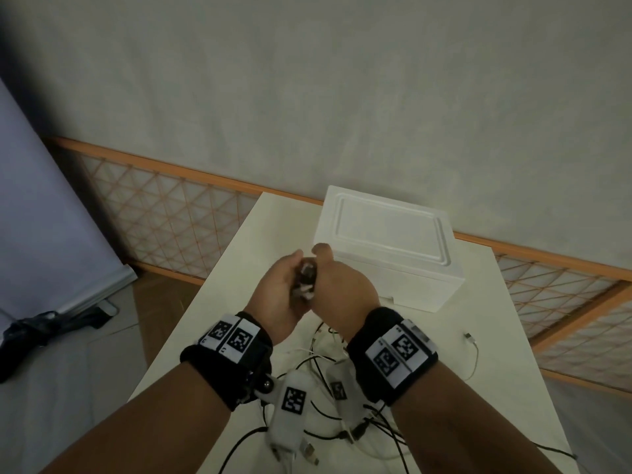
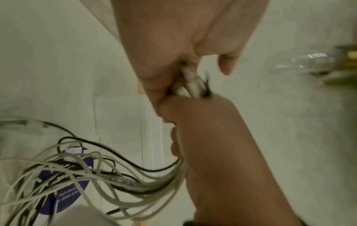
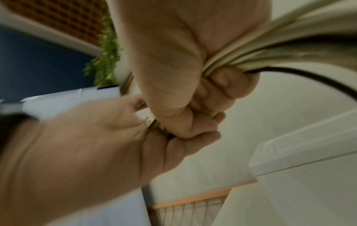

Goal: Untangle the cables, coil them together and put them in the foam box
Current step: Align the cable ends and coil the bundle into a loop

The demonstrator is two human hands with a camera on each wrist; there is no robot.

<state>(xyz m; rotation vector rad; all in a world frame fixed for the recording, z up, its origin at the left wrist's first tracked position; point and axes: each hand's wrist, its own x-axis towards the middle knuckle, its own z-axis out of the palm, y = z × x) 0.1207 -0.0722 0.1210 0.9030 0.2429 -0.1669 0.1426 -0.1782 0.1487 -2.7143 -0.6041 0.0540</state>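
Both hands are raised above the white table [image 1: 219, 302] in front of the closed white foam box [image 1: 386, 248]. My left hand [image 1: 282, 285] and right hand [image 1: 343, 285] meet around one bundle of white and black cables [image 1: 306, 278]. In the left wrist view, the left hand [image 2: 173, 38] pinches the bundle's connector ends [image 2: 191, 82]. The right hand [image 2: 208, 130] is fisted round the strands just below. In the right wrist view, the cables [image 3: 251, 50] fan out of the right fist [image 3: 183, 68]. The rest hangs into a loose tangle [image 1: 325, 415] on the table.
A single white cable with a connector [image 1: 473, 350] lies at the table's right side. An orange lattice railing [image 1: 164, 220] runs behind the table. A pale backdrop panel [image 1: 44, 217] and a black bag [image 1: 30, 333] are on the floor to the left.
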